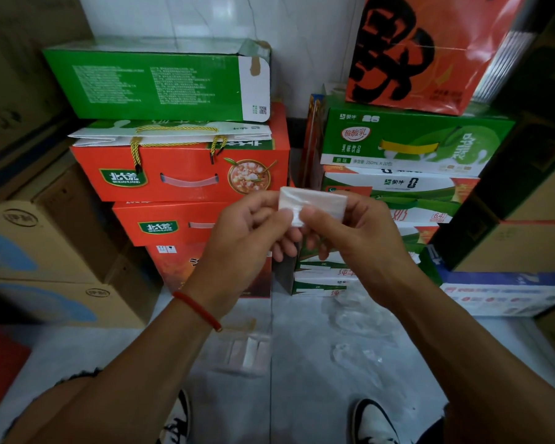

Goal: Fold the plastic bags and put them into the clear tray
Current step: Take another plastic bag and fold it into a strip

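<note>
A folded plastic bag (313, 205), a small white packet, is held up at frame centre, pinched between the left hand (247, 232) at 9 o'clock of it and the right hand (353, 235) at 3 o'clock, thumbs curled onto its lower edge. The clear tray (242, 350) is seen on the floor (302, 395) at 6 o'clock, with folded bags inside. Loose clear bags (359, 344) are lying at 5 o'clock.
</note>
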`<state>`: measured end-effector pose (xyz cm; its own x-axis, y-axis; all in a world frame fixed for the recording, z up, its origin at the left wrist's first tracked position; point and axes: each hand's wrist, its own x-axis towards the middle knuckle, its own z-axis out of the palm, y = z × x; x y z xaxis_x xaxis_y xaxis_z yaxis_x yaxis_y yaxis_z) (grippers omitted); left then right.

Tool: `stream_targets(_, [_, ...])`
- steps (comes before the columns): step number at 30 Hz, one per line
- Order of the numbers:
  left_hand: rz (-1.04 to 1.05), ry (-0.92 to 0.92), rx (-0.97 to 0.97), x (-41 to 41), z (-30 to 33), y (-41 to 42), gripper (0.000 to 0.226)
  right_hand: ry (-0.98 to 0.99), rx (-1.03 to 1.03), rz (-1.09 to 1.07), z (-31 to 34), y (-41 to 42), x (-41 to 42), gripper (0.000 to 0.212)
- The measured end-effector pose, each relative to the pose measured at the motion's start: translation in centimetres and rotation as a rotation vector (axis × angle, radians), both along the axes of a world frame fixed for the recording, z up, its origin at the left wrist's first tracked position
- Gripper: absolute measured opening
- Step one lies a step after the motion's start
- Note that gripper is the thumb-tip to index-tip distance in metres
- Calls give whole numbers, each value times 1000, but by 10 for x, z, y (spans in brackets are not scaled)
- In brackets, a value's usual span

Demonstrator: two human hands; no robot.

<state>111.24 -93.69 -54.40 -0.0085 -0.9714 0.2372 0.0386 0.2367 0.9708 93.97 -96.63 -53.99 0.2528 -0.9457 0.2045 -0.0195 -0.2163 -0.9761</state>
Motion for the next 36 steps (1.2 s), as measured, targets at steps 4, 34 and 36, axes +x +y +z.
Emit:
stream_targets(4, [61,14,0,0,-3,0,18,17,3,37,1,1,-3,15])
stream_targets(34, [-64,-104,-147,18,4,3,29,94,-100,-3,9,3,-17,21])
stream_targets(36, [-129,-100,-62,23,7,4,32,153,-139,-5,8,2,-20,22])
